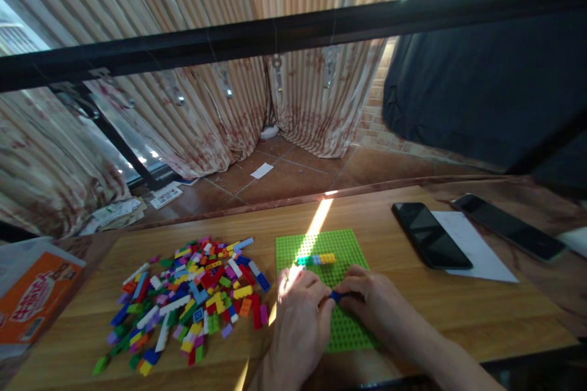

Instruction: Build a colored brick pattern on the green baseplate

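Observation:
A green baseplate (351,324) with studs lies on the wooden table. Over its front half, my left hand (302,311) and my right hand (373,299) meet with curled fingers. Between their fingertips shows a small dark blue brick (337,296), mostly covered; whether it touches the plate I cannot tell. Behind my hands a short row of bricks (317,259) in green, light blue and yellow sits on the plate, its left end close to my left hand's fingers. A wide heap of loose coloured bricks (197,293) spreads to the left of the plate.
At the right a black phone (431,235) lies partly on a white sheet of paper (486,256), with a second phone (509,226) beyond it. An orange and white package (36,299) stands at the left edge. A strip of sunlight crosses the wooden table (380,208) and plate.

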`<state>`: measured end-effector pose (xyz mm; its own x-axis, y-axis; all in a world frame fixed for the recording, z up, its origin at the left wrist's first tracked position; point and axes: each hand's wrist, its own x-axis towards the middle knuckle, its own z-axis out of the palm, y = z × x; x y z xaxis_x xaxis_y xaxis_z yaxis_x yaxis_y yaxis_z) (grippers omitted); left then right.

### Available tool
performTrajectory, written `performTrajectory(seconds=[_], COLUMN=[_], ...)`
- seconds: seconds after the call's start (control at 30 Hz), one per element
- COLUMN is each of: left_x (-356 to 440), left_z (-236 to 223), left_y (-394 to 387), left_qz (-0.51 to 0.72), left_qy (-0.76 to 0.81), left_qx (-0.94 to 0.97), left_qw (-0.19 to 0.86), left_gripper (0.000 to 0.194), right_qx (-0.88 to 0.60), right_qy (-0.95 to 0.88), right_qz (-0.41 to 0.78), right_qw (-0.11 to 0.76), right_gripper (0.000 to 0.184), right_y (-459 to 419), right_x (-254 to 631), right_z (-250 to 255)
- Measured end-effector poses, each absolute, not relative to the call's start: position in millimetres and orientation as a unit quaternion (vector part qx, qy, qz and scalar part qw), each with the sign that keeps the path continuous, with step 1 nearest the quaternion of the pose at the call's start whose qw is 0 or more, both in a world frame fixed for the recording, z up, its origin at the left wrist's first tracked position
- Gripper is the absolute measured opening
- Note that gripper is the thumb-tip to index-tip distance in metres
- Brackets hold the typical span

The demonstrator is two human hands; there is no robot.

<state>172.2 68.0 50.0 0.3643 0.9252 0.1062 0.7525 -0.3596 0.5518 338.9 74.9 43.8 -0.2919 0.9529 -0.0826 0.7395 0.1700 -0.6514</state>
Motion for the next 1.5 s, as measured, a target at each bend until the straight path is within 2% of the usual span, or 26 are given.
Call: performTrajectory(seconds=[0.37, 0.67, 0.93, 1.03, 1.23, 1.5], left_x=[182, 175, 153, 135, 96, 81], left_z=[56, 56, 55, 56, 59, 64], left_y=[69, 68, 75, 88, 108, 110], left_qz=[0.17, 0.178, 0.288, 0.36, 0.46, 0.484], left_qy=[0.566, 0.533, 0.494, 0.52, 0.603, 0.637], left_qx=[0.779, 0.803, 0.787, 0.744, 0.622, 0.567], left_qw=[0.209, 0.198, 0.23, 0.215, 0.198, 0.196], left_gripper=[0.012, 0.011, 0.021, 0.021, 0.021, 0.025], right_qx=[-0.59, -0.576, -0.544, -0.558, -0.592, -0.587], right_qy=[-0.732, -0.733, -0.732, -0.688, -0.584, -0.582], right_qz=[0.296, 0.302, 0.351, 0.37, 0.358, 0.305], right_qw=[0.168, 0.2, 0.214, 0.278, 0.423, 0.474], right_gripper=[0.021, 0.022, 0.02, 0.018, 0.03, 0.023], right_y=[77, 70, 77, 84, 92, 83], right_x=[338, 338, 352, 358, 361, 316], right_z=[43, 45, 51, 52, 46, 60])
